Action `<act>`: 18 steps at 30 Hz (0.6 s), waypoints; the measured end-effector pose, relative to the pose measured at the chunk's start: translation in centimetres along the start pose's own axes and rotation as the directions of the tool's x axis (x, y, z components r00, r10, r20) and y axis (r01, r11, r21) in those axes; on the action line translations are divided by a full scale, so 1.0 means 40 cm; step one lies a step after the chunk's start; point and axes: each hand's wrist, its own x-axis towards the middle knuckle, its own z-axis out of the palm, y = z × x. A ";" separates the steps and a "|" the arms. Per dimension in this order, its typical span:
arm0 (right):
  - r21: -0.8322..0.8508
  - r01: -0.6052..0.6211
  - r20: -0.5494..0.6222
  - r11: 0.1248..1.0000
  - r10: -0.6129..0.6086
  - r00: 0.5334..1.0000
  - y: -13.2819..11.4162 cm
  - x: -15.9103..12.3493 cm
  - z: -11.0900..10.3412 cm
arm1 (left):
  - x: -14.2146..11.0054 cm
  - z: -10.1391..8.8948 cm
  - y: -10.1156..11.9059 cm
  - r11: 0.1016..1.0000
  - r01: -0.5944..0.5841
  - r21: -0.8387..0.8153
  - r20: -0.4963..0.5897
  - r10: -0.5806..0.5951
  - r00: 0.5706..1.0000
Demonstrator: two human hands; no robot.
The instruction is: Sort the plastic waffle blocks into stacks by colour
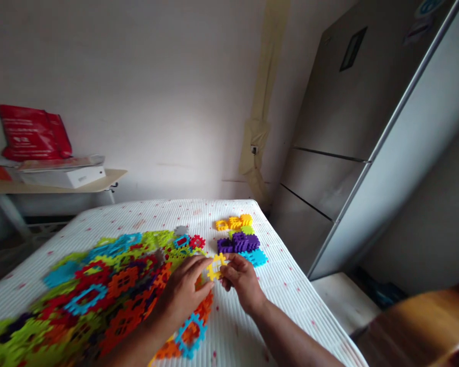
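Between my two hands is a yellow interlocking toy piece [211, 271] with notched edges and an opening in its middle. My right hand [241, 278] pinches its right side between thumb and fingers. On the left side, the fingertips and thumb of my left hand [187, 280] close around its edge. Left of my hands spreads a big loose pile of interlocking pieces [122, 280] in green, red, orange, blue and purple. Just beyond my right hand lie purple pieces [239, 242], blue pieces [257, 257] and, farther back, yellow pieces [235, 221], grouped by colour.
A white quilted cover [283, 300] with small red marks lies under everything. To the right stands a grey refrigerator [329, 127]. A side table [115, 178] at the left carries a red bag [34, 133] and a white box [72, 176]. A wooden chair-like shape [424, 326] is at lower right.
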 end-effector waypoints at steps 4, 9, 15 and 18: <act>-0.084 0.011 0.020 0.996 -0.009 1.000 -0.006 0.010 -0.012 | 0.017 0.003 -0.021 0.999 -0.019 0.050 0.006 0.018 1.000; -0.256 0.101 -0.106 0.961 -0.132 0.986 -0.057 0.029 -0.105 | 0.125 0.007 -0.065 0.980 0.096 0.173 0.075 -0.110 0.991; -0.280 0.148 -0.402 0.948 -0.256 0.879 -0.086 0.030 -0.291 | 0.314 0.105 -0.107 0.950 0.163 0.265 0.137 -0.205 0.969; -0.252 0.100 -0.532 0.963 -0.224 0.817 -0.067 0.020 -0.359 | 0.378 0.175 -0.117 0.935 0.175 0.307 0.186 -0.239 0.953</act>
